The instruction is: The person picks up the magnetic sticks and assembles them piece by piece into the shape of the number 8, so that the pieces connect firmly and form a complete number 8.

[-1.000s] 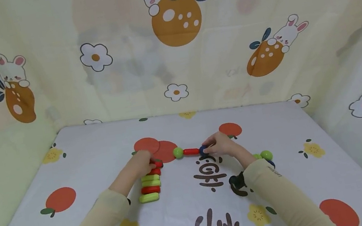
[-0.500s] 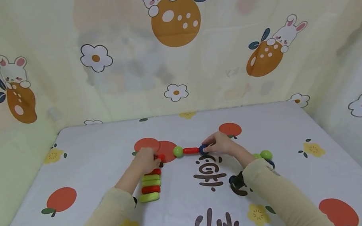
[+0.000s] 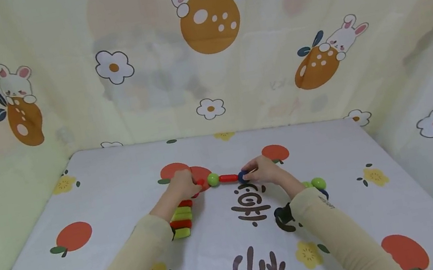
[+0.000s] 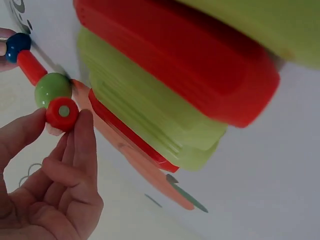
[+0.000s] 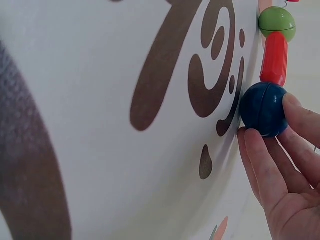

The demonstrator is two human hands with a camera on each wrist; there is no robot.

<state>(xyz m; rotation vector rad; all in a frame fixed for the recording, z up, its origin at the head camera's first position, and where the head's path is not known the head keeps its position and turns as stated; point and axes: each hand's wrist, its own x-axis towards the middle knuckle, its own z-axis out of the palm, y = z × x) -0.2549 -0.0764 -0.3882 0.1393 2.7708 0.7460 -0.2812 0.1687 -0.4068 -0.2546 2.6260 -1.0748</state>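
In the left wrist view my left hand [image 4: 60, 185] pinches a red stick [image 4: 62, 114] between thumb and fingers, its end with a pale round centre facing the camera. Just beyond it is a green ball [image 3: 213, 180], joined to a second red stick [image 3: 228, 178] lying level. At that stick's other end sits a blue ball [image 5: 264, 109], which my right hand [image 3: 264, 170] grips with thumb and fingertips. Whether the held stick touches the green ball I cannot tell. Below my left wrist lies a row of red and green sticks [image 3: 182, 224], partly hidden by the arm.
Green balls [image 3: 318, 183] and a blue ball [image 3: 324, 192] lie by the right sleeve, partly covered. A black object [image 3: 284, 214] shows at the right wrist. The white patterned tablecloth [image 3: 229, 258] meets a hanging printed curtain [image 3: 157, 92] at the back.
My left hand has lifted the red stick from the top of the row and carried it right, to the green ball. My right hand stays on the blue ball.
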